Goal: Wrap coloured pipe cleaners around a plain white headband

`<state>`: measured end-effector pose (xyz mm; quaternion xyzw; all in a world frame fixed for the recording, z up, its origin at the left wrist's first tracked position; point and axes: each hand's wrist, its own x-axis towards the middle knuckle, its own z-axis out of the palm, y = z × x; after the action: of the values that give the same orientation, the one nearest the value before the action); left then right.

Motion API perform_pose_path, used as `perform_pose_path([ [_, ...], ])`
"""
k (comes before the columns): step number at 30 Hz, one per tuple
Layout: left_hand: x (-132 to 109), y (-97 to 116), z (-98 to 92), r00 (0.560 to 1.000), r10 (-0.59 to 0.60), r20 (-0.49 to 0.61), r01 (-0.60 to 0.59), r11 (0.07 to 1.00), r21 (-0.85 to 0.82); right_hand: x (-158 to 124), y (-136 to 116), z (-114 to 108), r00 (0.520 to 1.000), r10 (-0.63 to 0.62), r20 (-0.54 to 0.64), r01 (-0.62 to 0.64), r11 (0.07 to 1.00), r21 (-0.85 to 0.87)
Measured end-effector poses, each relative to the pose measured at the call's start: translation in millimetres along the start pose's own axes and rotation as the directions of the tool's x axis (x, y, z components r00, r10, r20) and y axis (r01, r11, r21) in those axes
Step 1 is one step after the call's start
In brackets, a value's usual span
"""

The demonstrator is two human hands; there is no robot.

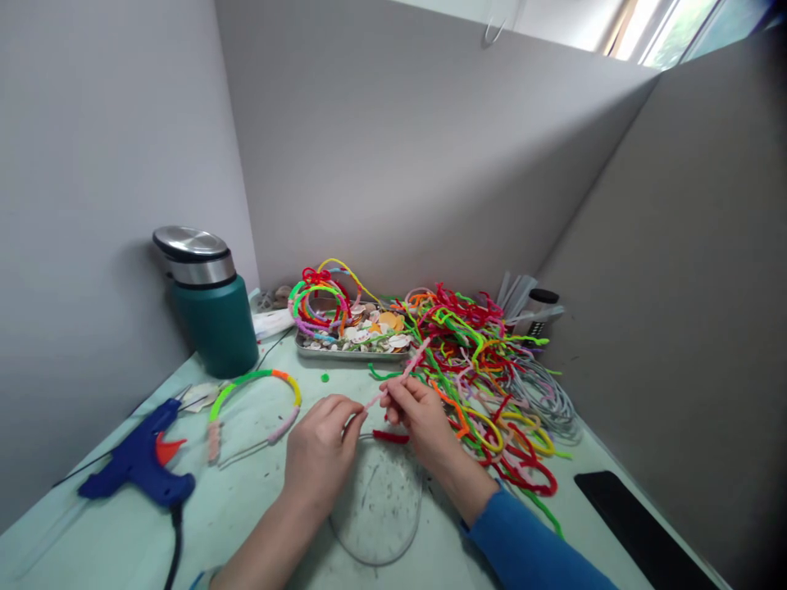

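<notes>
My left hand [320, 451] pinches the top of a thin wire headband [375, 512] that lies on the table in front of me. My right hand [421, 418] is closed on a pink pipe cleaner [409, 369] that runs up and to the right from the fingers. A short red wrapped section [390, 437] sits on the headband just below my right hand. Both hands meet over the band's top arc.
A large tangle of coloured pipe cleaners [485, 369] lies to the right. A metal tray [350, 348] with shells and hoops stands behind. A wrapped headband [255, 397], blue glue gun [141, 463], green flask [209, 303] are left; a black phone [633, 524] right.
</notes>
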<state>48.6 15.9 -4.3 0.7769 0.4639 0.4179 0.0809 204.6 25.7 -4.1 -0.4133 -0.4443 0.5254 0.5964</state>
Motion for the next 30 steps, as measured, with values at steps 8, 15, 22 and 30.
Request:
perform_pose_path([
  [8,-1,5,-2.1,0.995,0.098,0.014,-0.098,0.965,0.244,-3,-1,6,0.996,0.084,-0.008,-0.085,0.994,-0.069],
  [15,-2,3,-3.6,0.994,0.108,0.033,-0.112,0.913,0.392,-5,-1,9,0.99,0.133,0.047,-0.129,0.989,-0.068],
  [22,7,6,-4.4,0.904,-0.304,0.3,0.386,0.882,-0.271,-3,0,2,0.993,-0.024,0.118,0.045,0.982,-0.182],
  [30,9,11,-11.8,0.612,-0.015,0.791,0.79,0.033,-0.612,-3,-3,-4,0.977,0.004,0.213,0.008,0.999,-0.054],
])
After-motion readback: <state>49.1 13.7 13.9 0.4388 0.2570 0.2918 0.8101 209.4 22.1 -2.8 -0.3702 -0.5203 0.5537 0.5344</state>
